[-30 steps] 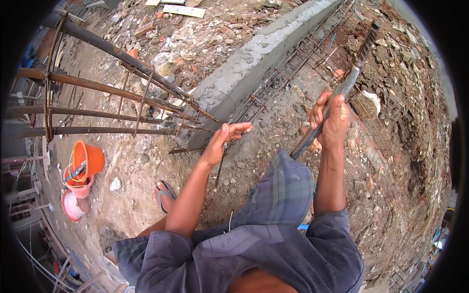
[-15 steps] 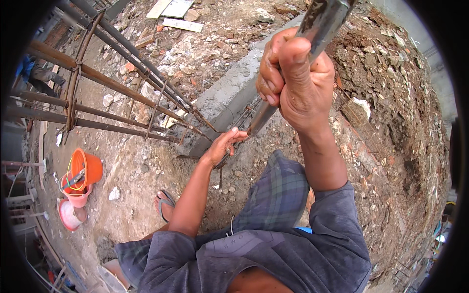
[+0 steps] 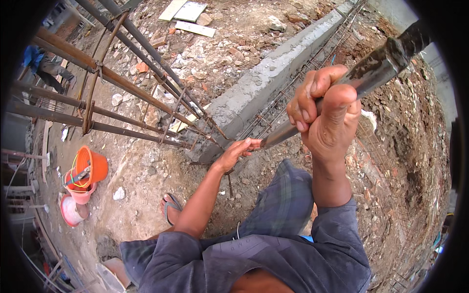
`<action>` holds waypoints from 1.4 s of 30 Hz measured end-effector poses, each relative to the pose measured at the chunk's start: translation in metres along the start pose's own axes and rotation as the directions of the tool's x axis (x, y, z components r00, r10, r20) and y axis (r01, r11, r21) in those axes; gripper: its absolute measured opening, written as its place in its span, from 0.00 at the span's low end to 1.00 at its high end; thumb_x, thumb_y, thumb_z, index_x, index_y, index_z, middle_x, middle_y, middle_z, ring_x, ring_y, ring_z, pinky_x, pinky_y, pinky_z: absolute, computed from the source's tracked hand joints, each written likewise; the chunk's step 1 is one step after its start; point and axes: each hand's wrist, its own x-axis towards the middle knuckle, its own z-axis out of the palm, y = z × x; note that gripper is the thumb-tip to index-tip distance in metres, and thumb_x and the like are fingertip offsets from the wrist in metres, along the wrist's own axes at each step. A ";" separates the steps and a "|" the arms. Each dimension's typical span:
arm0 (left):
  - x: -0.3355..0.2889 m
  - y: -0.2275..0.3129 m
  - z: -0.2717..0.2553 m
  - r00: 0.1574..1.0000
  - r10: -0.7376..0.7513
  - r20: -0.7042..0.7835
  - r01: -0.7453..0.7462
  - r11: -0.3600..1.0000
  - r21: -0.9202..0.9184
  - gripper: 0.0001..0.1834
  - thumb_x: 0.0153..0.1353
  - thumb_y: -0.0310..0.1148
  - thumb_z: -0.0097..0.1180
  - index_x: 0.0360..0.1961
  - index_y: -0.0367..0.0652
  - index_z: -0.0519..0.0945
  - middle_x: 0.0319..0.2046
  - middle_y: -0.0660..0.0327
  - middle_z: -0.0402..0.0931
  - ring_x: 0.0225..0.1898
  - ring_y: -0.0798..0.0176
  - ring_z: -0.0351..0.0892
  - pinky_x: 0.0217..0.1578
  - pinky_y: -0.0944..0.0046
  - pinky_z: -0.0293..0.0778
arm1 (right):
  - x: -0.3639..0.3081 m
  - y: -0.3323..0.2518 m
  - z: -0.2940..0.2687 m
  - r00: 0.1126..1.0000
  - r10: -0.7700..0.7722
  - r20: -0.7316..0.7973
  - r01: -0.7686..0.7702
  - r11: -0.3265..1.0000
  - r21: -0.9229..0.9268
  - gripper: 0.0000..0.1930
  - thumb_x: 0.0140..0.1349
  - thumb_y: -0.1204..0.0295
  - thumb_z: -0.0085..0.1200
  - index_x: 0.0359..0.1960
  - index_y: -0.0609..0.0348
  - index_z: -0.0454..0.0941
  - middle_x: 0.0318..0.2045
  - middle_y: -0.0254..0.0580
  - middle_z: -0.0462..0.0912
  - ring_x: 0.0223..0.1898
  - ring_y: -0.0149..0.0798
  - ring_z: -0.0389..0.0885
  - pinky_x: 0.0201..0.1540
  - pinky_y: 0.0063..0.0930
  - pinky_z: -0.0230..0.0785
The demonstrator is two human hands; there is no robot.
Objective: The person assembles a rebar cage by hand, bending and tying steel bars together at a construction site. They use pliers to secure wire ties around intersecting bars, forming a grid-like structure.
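My right hand (image 3: 332, 115) is wrapped round a long dark metal pipe (image 3: 373, 72), its thumb laid along the top. From the lower end beside my left hand, the pipe slants up to the right and past the view's edge; a thicker collar shows on its upper part. My left hand (image 3: 237, 152) has its fingers stretched out at the pipe's lower tip, close to thin steel bars. Whether its fingertips press on the pipe or a bar is hard to tell. Left of it, a cage of rusty rebar (image 3: 132, 100) rises from the concrete beam (image 3: 273, 68).
More steel bars (image 3: 312, 63) run along the beam's right side. Rubble and pale boards (image 3: 190, 12) lie beyond. At left stand an orange bucket (image 3: 95, 166) and a pinkish tub (image 3: 73, 212). Another person (image 3: 46, 66) is at the far left.
My right hand has moved right and down with the pipe, which now leans further to the right. My left hand stays by the pipe's lower end; the whole view has shifted slightly.
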 end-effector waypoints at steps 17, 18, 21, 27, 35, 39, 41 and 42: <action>0.028 0.003 -0.003 0.984 0.048 0.174 -0.017 0.985 -0.174 0.43 0.72 0.69 0.40 0.70 0.42 0.73 0.61 0.55 0.77 0.65 0.61 0.72 0.69 0.54 0.63 | -0.032 0.032 0.001 0.990 0.082 0.112 -0.059 0.980 -0.192 0.22 0.70 0.54 0.61 0.37 0.59 0.67 0.21 0.32 0.69 0.19 0.24 0.69 0.21 0.21 0.64; 0.029 0.003 -0.004 0.982 0.029 0.186 0.014 0.974 -0.226 0.44 0.72 0.69 0.40 0.70 0.42 0.73 0.61 0.55 0.76 0.65 0.61 0.72 0.69 0.54 0.62 | -0.040 0.044 -0.003 0.987 0.081 0.140 -0.039 0.960 -0.277 0.20 0.71 0.55 0.60 0.37 0.58 0.66 0.20 0.33 0.69 0.19 0.25 0.69 0.22 0.21 0.64; 0.033 0.005 -0.007 0.996 0.043 0.082 -0.027 0.981 -0.192 0.44 0.73 0.70 0.38 0.67 0.38 0.74 0.60 0.54 0.77 0.65 0.59 0.71 0.69 0.54 0.61 | -0.067 0.067 -0.018 0.979 0.182 0.096 -0.116 0.874 -0.472 0.13 0.73 0.68 0.60 0.34 0.60 0.70 0.24 0.36 0.76 0.24 0.26 0.76 0.30 0.22 0.70; 0.047 -0.017 -0.009 0.994 0.023 0.104 -0.013 0.995 -0.101 0.42 0.74 0.66 0.41 0.57 0.34 0.83 0.51 0.57 0.83 0.58 0.62 0.77 0.67 0.60 0.64 | -0.099 0.062 -0.046 0.797 0.599 -0.085 -0.478 0.539 -0.693 0.14 0.69 0.62 0.65 0.32 0.61 0.80 0.25 0.32 0.78 0.28 0.24 0.73 0.31 0.25 0.66; 0.061 -0.037 -0.008 0.974 0.078 0.211 -0.087 0.996 0.032 0.37 0.72 0.64 0.43 0.45 0.40 0.88 0.41 0.58 0.86 0.47 0.63 0.80 0.55 0.60 0.70 | -0.095 0.054 -0.022 0.898 0.376 -0.228 -0.432 0.655 -0.620 0.15 0.65 0.64 0.68 0.45 0.63 0.81 0.33 0.36 0.84 0.35 0.27 0.80 0.38 0.26 0.74; 0.058 -0.022 -0.015 0.969 -0.048 0.244 -0.010 0.973 0.231 0.41 0.71 0.68 0.42 0.30 0.38 0.88 0.31 0.57 0.86 0.39 0.61 0.80 0.51 0.60 0.68 | -0.064 0.025 0.018 0.976 -0.053 -0.212 -0.117 0.691 -0.713 0.16 0.64 0.68 0.69 0.46 0.65 0.80 0.37 0.37 0.85 0.36 0.27 0.81 0.40 0.24 0.75; 0.064 -0.020 -0.013 0.955 -0.050 0.293 -0.023 0.970 0.241 0.42 0.71 0.69 0.42 0.24 0.39 0.86 0.25 0.58 0.83 0.35 0.61 0.80 0.50 0.60 0.68 | -0.059 0.019 0.035 0.947 -0.079 -0.311 -0.149 0.752 -0.642 0.15 0.65 0.68 0.68 0.45 0.65 0.80 0.35 0.35 0.84 0.35 0.24 0.80 0.39 0.21 0.74; 0.067 -0.024 -0.011 0.945 -0.048 0.324 -0.024 0.976 0.214 0.41 0.71 0.68 0.42 0.23 0.40 0.85 0.24 0.59 0.82 0.33 0.61 0.79 0.48 0.60 0.68 | -0.058 0.018 0.043 0.929 -0.089 -0.360 -0.159 0.782 -0.603 0.14 0.66 0.68 0.68 0.44 0.64 0.80 0.35 0.35 0.84 0.35 0.23 0.80 0.39 0.20 0.73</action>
